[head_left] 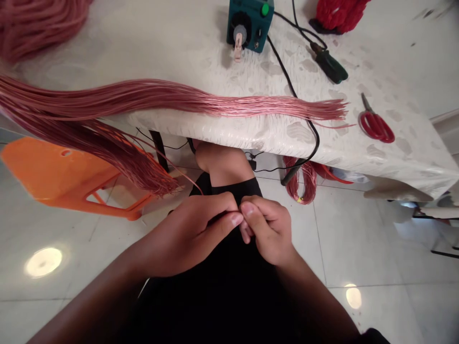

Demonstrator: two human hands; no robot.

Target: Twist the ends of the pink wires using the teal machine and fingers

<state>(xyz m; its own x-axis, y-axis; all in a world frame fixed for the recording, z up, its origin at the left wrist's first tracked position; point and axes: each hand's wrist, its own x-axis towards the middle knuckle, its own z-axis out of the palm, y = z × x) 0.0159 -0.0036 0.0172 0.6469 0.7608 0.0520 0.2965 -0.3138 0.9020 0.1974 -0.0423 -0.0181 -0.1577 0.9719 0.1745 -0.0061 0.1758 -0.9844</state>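
Above my lap, my left hand [201,229] and my right hand [267,227] meet with thumbs and forefingers pinched together. A thin pink cord [179,173] runs from the hanging strands down into my left hand. Its end between the fingertips is hidden, and both hands pinch at that spot. A long bundle of pink cords [215,102] lies along the front of the table, its cut ends toward the right. Another bundle of the same cords [125,160] hangs off the table edge at the left.
On the table [161,48] stand a teal device [251,24] with a clip, a dark-handled tool [332,66], red-handled scissors [376,125] and a red bundle [339,14]. A black cable [287,71] crosses the edge. An orange stool [57,177] stands left; a pink coil [304,184] hangs below.
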